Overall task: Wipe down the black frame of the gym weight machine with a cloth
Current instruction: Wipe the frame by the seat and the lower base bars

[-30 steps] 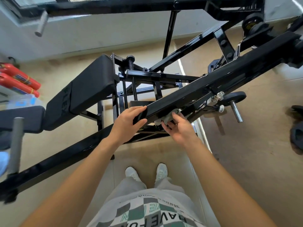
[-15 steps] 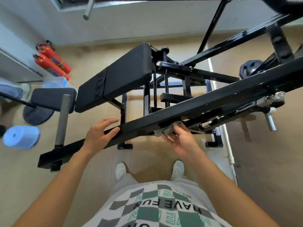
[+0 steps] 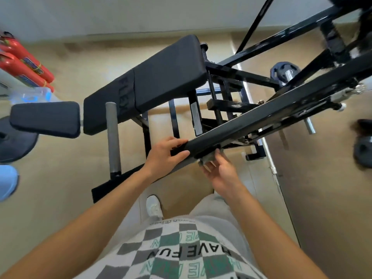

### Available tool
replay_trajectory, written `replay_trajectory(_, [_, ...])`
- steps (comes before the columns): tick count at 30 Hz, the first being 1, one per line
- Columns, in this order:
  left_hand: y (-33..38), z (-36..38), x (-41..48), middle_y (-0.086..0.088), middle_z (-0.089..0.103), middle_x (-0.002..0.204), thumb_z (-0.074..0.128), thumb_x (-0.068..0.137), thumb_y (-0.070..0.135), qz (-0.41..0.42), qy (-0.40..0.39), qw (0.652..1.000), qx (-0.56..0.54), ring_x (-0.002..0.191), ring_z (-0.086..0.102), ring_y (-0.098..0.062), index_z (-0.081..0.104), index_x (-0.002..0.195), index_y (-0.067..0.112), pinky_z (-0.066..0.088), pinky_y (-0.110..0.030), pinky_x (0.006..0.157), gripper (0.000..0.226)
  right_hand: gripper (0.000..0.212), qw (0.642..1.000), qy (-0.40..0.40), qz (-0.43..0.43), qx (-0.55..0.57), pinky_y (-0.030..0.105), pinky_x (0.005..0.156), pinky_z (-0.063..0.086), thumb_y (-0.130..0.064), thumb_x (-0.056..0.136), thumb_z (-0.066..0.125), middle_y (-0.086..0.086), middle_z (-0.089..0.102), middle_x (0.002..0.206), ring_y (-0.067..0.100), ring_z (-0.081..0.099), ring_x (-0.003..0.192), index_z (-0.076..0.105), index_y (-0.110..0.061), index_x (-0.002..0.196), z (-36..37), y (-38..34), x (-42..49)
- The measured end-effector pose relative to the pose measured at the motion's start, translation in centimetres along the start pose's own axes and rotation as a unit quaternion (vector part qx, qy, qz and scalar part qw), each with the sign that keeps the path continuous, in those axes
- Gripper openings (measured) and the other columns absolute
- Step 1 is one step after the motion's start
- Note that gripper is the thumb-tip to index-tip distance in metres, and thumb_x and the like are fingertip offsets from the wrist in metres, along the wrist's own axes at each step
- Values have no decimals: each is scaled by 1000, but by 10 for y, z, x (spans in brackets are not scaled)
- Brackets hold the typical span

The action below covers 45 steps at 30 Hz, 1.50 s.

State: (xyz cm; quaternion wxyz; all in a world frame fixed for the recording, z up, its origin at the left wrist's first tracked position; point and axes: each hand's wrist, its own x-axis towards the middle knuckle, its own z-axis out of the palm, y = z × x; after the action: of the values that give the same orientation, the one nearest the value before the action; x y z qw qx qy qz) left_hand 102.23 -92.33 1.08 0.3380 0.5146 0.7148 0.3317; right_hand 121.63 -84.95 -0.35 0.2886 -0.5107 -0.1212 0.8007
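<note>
A long black frame bar [image 3: 267, 115] of the weight machine runs diagonally from upper right down to lower left. My left hand [image 3: 166, 156] grips the bar from the left, thumb under and fingers over its top. My right hand [image 3: 220, 173] is under the bar just to the right, palm up, pressing a small grey cloth [image 3: 209, 158] against the underside. Most of the cloth is hidden by the bar and my fingers.
A black padded bench [image 3: 153, 83] and a small pad [image 3: 46, 118] lie to the left. A grey post [image 3: 112, 137] stands by the bar's lower end. Red cylinders [image 3: 22, 65] lie far left. Weight plates [image 3: 283, 72] sit at right.
My left hand has shifted up the bar to sit close beside my right hand. The right hand keeps the cloth under the bar. The view has swung slightly right.
</note>
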Motion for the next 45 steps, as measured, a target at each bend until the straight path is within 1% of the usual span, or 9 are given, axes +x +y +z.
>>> replay_trajectory(6, [-1,-1,3,8,56,106,68,94,38,4,-17,1000,-10,96,57,-11,63,134,26,55,-37,86,42,27,999,-37,-3,-3,44,89,55,-20,103,40,8,71,101,24,67,96,63,-14,117,11,45,-24])
replay_trajectory(13, [-6,-10,4,2,60,113,69,95,30,-2,-62,997,-35,105,59,-17,61,139,25,52,-42,95,45,25,999,-31,15,-39,40,81,58,-18,107,42,8,73,110,23,72,97,65,-19,117,18,71,-28])
replay_trajectory(17, [-13,-27,1,7,63,120,68,96,24,25,-109,993,-36,110,61,-7,60,140,24,53,-33,98,45,18,996,-52,31,-70,39,81,59,-18,105,50,7,75,107,23,74,96,65,-20,114,23,79,-32])
replay_trajectory(21, [-28,-41,-12,13,63,116,67,96,29,19,-104,994,-15,104,62,-3,61,137,34,54,-24,88,42,20,993,-66,50,-89,36,76,60,-16,104,52,8,75,109,24,74,95,63,-16,120,32,91,-36])
replay_trajectory(25, [-39,-43,-30,14,65,120,66,97,29,23,-86,996,-25,107,61,-1,57,136,42,51,-13,85,42,21,993,-59,52,-84,39,82,59,-15,103,54,10,74,111,25,72,97,63,-13,122,36,90,-38])
replay_trajectory(29, [-43,-37,-38,11,67,121,67,97,28,37,-45,998,-9,107,62,-4,60,138,30,52,-20,88,42,20,998,-20,25,-61,41,90,57,-14,100,58,12,72,110,27,69,98,62,-12,119,33,71,-32])
replay_trajectory(35, [-40,-35,-39,10,68,118,62,94,41,33,-32,999,-15,104,63,-5,61,136,29,55,-19,84,44,14,997,58,-45,13,28,60,58,-8,100,57,8,71,98,18,73,78,62,-15,111,18,17,-18])
replay_trajectory(39, [-39,-33,-39,7,69,117,58,96,41,22,-23,999,-21,104,64,-7,63,136,25,57,-21,83,43,32,993,79,-85,20,30,66,59,-9,100,58,12,69,110,23,71,90,57,-11,132,15,4,-12])
replay_trajectory(45, [-39,-33,-36,4,70,115,56,102,21,26,-12,1000,3,102,64,-10,65,134,22,59,-35,85,33,22,998,55,-40,5,33,70,61,-6,97,61,16,71,115,25,75,92,62,-9,118,28,49,-22])
